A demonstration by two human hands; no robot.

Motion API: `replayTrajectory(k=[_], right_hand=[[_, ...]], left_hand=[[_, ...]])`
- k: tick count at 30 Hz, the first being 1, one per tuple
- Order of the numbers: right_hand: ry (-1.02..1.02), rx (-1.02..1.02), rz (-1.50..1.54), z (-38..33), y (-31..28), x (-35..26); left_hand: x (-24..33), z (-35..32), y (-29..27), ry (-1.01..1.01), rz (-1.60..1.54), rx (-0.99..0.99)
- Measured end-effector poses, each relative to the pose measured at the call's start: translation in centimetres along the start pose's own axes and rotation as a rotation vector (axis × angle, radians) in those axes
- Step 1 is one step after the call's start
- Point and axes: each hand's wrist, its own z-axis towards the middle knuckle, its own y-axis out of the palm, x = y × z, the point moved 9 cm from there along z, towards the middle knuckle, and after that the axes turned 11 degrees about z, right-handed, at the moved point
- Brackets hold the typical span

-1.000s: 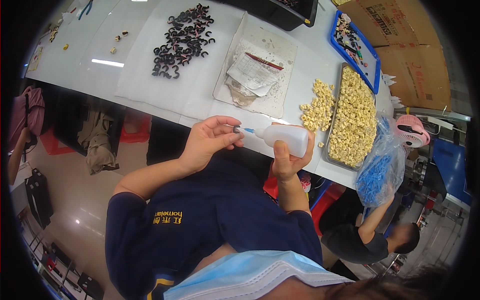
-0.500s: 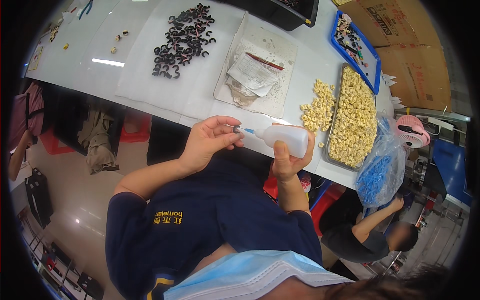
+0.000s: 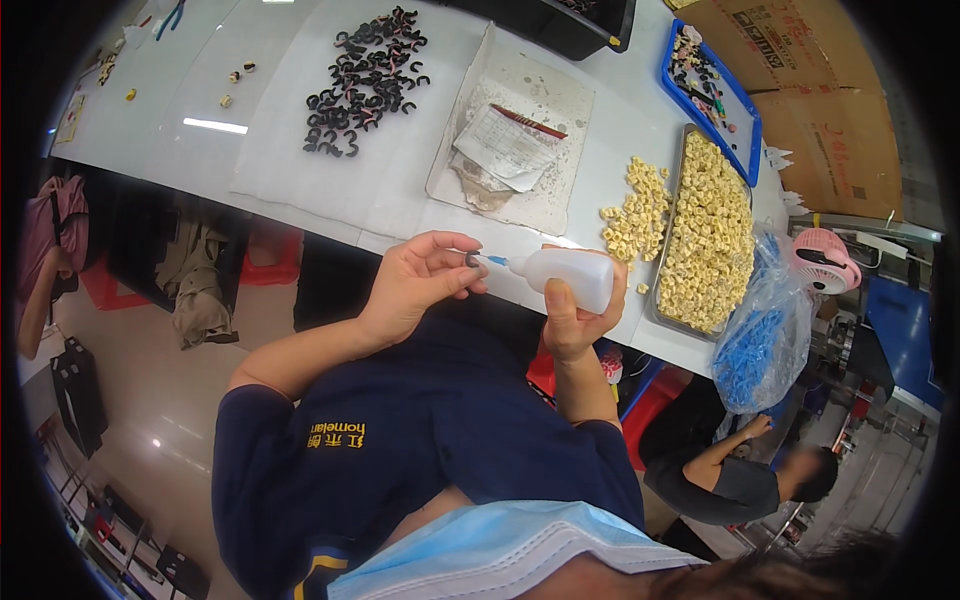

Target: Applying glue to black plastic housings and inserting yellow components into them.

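My right hand [image 3: 578, 322] grips a white squeeze bottle [image 3: 572, 273] lying sideways, its blue nozzle pointing left. My left hand [image 3: 418, 280] pinches a small dark part [image 3: 471, 260] at the nozzle tip. Both hands hover just in front of the white table's near edge [image 3: 400, 240]. A pile of black C-shaped parts [image 3: 365, 80] lies on a white sheet at the far middle. Cream-coloured small pieces fill a metal tray [image 3: 707, 240] to the right, with more loose ones [image 3: 635, 215] beside it.
A stained board with papers [image 3: 515, 150] lies mid-table. A blue tray [image 3: 710, 85] of small parts and cardboard boxes [image 3: 800, 80] sit far right. A bag of blue pieces [image 3: 760, 330] hangs by a pink fan [image 3: 825, 260]. Another person [image 3: 740, 480] sits lower right.
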Motion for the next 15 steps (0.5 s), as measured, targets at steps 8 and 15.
replayTrajectory(k=[8, 15], right_hand=[[-0.01, 0.013, 0.039, -0.37, -0.44, -0.36], [-0.031, 0.012, 0.061, -0.48, -0.25, -0.52]], left_hand=[[0.12, 0.01, -0.12, 0.048, 0.016, 0.014], [0.09, -0.03, -0.12, 0.048, 0.027, 0.014]])
